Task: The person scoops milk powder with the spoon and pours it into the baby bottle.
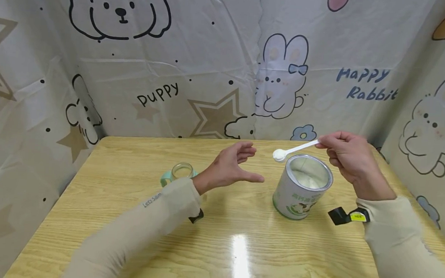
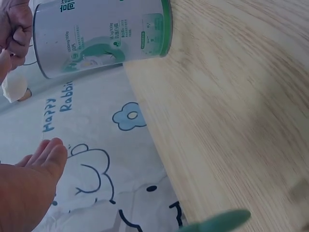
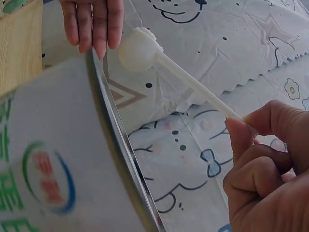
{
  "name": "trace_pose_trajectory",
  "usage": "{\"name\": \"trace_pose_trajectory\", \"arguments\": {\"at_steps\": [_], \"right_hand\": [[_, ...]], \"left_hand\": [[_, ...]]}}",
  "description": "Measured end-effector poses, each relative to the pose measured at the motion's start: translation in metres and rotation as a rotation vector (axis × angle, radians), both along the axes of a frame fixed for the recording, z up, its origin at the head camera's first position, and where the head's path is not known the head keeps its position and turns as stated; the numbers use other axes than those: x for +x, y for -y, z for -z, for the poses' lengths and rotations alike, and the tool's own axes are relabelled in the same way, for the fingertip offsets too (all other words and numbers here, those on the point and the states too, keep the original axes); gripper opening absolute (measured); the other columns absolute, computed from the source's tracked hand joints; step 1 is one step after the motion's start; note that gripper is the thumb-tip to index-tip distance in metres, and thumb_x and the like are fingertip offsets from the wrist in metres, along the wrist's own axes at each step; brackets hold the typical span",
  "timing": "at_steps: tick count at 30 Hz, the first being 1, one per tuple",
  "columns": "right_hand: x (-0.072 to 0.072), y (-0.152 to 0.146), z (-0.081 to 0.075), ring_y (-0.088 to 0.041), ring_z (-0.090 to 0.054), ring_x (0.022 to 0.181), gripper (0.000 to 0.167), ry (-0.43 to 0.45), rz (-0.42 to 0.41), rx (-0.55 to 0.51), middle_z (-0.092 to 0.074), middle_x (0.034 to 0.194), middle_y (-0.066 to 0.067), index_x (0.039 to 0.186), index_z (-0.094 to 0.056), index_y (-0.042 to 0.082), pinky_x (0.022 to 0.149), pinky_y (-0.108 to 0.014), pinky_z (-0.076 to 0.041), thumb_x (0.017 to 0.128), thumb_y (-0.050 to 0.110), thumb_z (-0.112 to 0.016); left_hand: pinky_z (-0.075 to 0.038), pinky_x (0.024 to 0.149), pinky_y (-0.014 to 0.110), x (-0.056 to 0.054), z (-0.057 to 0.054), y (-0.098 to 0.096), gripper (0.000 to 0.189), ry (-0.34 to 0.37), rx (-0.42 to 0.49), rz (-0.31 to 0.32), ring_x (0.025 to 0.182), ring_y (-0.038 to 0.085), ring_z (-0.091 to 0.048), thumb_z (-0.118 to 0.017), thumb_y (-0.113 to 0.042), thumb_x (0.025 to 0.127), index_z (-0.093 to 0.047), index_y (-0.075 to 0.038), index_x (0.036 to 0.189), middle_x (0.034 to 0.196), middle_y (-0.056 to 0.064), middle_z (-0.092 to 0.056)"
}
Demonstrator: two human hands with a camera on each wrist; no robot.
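My right hand (image 1: 348,154) pinches the end of a white long-handled measuring scoop (image 3: 193,84). Heaped white powder (image 1: 280,153) fills its bowl, which is held just above and left of the can's rim. The open milk powder can (image 1: 295,197) stands upright on the table, with pale powder inside. To the left of the can, my left hand (image 1: 230,164) is raised with fingers extended and thumb apart, holding nothing. Behind my left wrist stands a glass jar (image 1: 182,170) with a mint-green band or handle, partly hidden by the sleeve.
The wooden table (image 1: 156,244) ends at a hanging curtain (image 1: 211,63) printed with cartoon animals, which also closes off both sides. Small black devices (image 1: 338,215) are strapped at the wrists. A bright light reflection lies on the table's front middle.
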State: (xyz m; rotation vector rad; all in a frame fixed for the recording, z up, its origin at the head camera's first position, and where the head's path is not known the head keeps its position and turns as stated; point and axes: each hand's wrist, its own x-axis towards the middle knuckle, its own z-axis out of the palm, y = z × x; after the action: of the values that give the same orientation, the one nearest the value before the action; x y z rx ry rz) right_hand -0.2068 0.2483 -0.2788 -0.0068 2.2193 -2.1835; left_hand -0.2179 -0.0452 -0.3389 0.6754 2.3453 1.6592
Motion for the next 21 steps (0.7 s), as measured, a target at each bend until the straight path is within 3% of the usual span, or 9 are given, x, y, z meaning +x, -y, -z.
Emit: {"name": "trace_pose_trajectory", "arguments": {"at_steps": [12,21], "right_hand": [[-0.005,0.034,-0.005,-0.005,-0.037,0.051,0.020,-0.011,-0.017,0.047,-0.068,0.073,0.006,0.078,-0.067,0.014,0.043,-0.016,-0.031,0.097,0.008,-0.064],[-0.007,0.057,-0.006,-0.003,-0.035,0.048,0.026,-0.027,-0.050,0.004,-0.068,0.070,0.005,0.073,-0.066,0.014,0.041,-0.014,-0.030,0.095,0.002,-0.062]], "left_hand": [[-0.042,0.110,0.033,0.003,-0.007,0.031,0.089,0.011,-0.040,-0.044,0.133,0.024,-0.050,-0.090,-0.014,0.075,-0.040,-0.004,0.149,0.143,0.010,-0.052],[-0.042,0.111,0.033,0.003,-0.010,0.054,0.088,-0.009,-0.040,-0.077,0.132,0.024,-0.051,-0.091,-0.013,0.074,-0.042,-0.002,0.146,0.143,0.011,-0.053]]}}
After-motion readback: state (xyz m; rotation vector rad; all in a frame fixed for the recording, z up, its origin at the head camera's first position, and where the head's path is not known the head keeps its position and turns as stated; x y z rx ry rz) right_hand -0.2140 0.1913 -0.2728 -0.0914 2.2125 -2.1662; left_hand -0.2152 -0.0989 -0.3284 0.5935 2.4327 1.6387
